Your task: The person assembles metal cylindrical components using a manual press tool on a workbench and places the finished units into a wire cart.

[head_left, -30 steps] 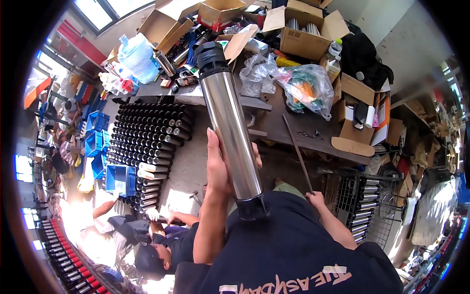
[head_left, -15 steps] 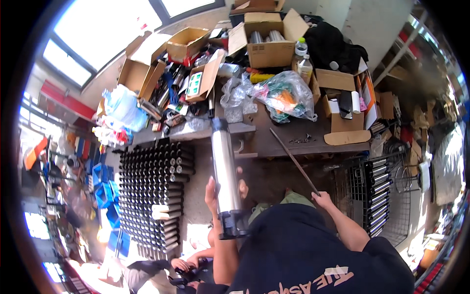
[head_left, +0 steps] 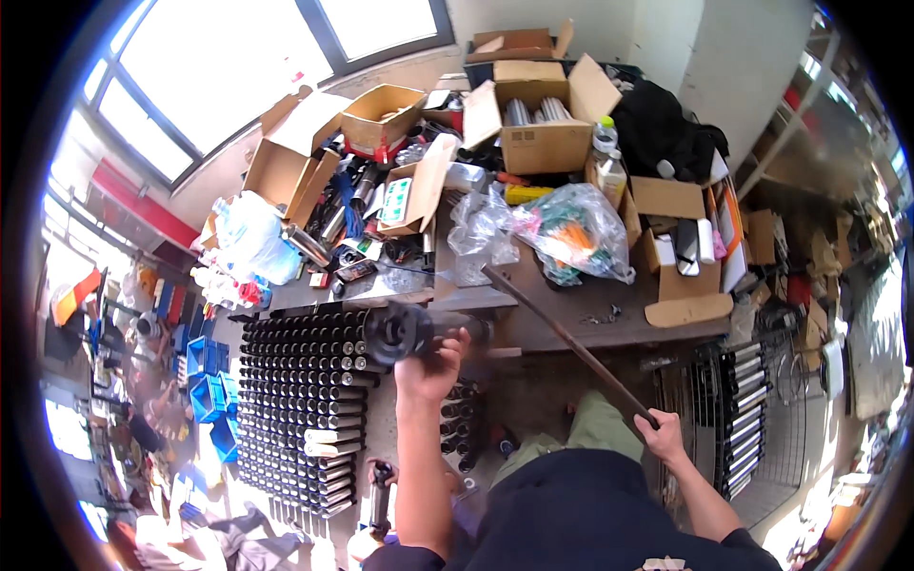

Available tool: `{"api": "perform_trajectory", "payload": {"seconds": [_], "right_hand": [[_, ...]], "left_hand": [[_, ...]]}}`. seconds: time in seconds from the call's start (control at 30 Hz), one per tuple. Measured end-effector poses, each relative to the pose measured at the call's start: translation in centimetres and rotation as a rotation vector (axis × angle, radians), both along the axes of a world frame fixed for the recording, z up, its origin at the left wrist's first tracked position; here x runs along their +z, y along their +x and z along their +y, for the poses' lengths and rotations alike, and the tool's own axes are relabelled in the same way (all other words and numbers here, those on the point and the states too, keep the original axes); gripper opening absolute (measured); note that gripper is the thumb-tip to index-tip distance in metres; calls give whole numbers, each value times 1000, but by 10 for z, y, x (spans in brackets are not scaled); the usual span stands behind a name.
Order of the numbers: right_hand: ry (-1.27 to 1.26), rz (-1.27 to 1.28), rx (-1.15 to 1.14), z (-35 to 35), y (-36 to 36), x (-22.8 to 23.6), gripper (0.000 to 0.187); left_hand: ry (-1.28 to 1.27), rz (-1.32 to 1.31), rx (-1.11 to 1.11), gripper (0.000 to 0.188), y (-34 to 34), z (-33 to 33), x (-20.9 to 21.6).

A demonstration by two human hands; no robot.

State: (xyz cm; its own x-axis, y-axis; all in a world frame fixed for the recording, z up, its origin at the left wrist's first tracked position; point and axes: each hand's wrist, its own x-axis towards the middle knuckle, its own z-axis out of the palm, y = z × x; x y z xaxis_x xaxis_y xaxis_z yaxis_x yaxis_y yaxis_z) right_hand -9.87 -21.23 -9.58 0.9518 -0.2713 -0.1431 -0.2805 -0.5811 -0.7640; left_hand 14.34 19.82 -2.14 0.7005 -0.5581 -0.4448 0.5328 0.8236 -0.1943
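Note:
My left hand [head_left: 434, 369] grips a metal cylinder with a black end fitting [head_left: 394, 331]. The cylinder lies nearly level in front of the workbench, its black end toward the left; motion blurs part of it. In my right hand [head_left: 659, 434] is the lower end of a long, thin metal rod [head_left: 569, 343]. The rod slants up and left, and its far tip appears over the bench's front edge. A large stack of similar black-ended cylinders [head_left: 295, 404] stands left of my left forearm.
A cluttered workbench [head_left: 609, 335] carries cardboard boxes [head_left: 535, 150], plastic bags [head_left: 576, 238] and bottles. Blue bins [head_left: 207, 398] stand at the left. A wire cart [head_left: 776, 419] with metal tubes is at the right. Lower left, another person's hand is near an upright cylinder [head_left: 380, 500].
The cylinder in my left hand has swung from upright to nearly level, its black end now raised toward the left. My right hand still holds the rod, whose tip has shifted left.

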Motion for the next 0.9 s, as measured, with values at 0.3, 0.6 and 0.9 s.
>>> {"api": "perform_trajectory", "payload": {"seconds": [0.3, 0.6, 0.9], "right_hand": [[-113, -71, 391, -80, 151, 51, 32], [-213, -160, 688, -166, 289, 85, 29], [-274, 72, 1217, -104, 433, 164, 41]], "left_hand": [[1664, -857, 697, 70, 3, -62, 2], [1898, -580, 939, 47, 45, -116, 1], [1777, -643, 798, 39, 49, -87, -4]]}}
